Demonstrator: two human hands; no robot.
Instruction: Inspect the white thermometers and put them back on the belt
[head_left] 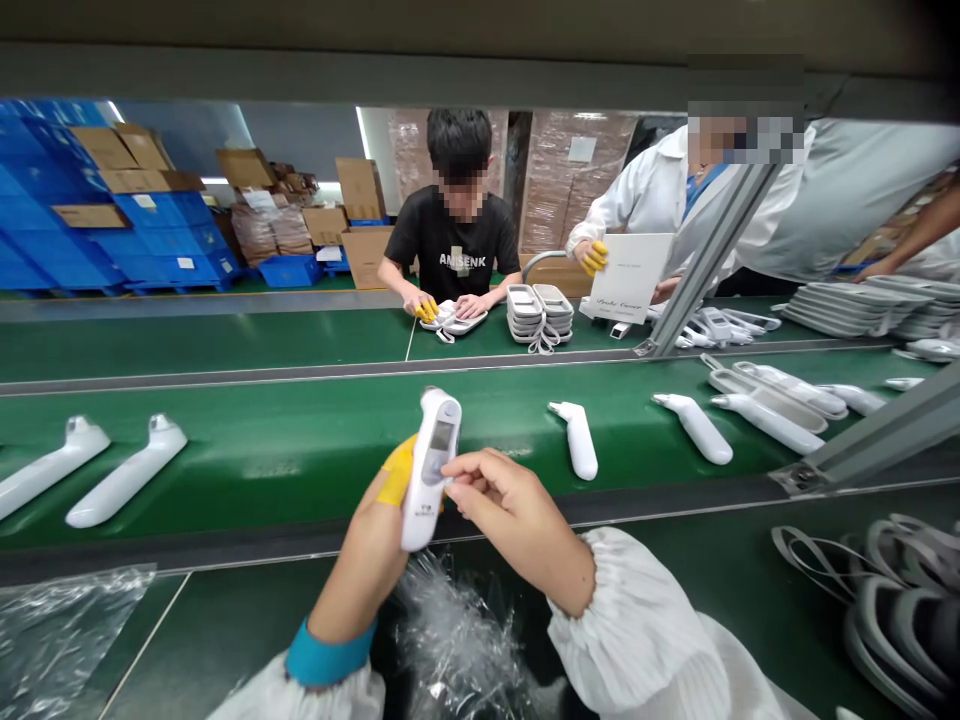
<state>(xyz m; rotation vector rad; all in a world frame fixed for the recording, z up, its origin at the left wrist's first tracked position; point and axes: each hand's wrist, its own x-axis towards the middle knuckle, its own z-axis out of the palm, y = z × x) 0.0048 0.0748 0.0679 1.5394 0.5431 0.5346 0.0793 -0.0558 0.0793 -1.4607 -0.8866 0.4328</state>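
Note:
My left hand (381,535), with yellow coverings on its fingers, is closed around a white ear thermometer (424,497). The thermometer stands nearly upright, its small grey screen and buttons facing me. My right hand (517,512) has its thumb and forefinger pinched together against the thermometer's front, just below the screen. Whatever may be between those fingertips is too small to make out. Behind, on the green conveyor belt (300,490), another white thermometer (579,440) lies to the right. Crumpled clear plastic (457,640) lies below my hands.
More thermometers (131,470) lie along the belt on both sides. Grey cases (892,620) with straps are piled at right front. A metal post (712,260) slants upward at right. Across the belt, one person handles a case beside stacked cases (538,315); another holds a white box (630,275).

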